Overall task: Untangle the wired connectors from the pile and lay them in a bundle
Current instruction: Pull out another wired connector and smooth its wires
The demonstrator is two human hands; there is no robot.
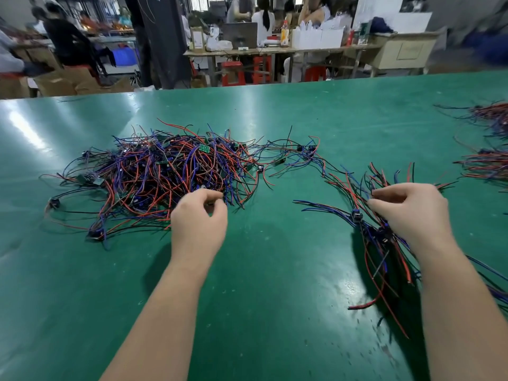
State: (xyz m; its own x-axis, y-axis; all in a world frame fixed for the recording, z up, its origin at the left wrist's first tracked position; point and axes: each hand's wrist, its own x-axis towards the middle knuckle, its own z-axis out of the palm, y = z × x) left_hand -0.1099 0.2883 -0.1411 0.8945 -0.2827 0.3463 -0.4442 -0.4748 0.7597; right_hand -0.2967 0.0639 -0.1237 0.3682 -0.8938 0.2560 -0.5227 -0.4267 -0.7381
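Currently a tangled pile of red, blue and black wired connectors lies left of centre on the green table. At its near edge the left hand curls fingers toward thumb; I cannot tell whether it pinches a wire. To the right, well apart, the right hand grips the bundle resting on the table. More wire heaps sit far right.
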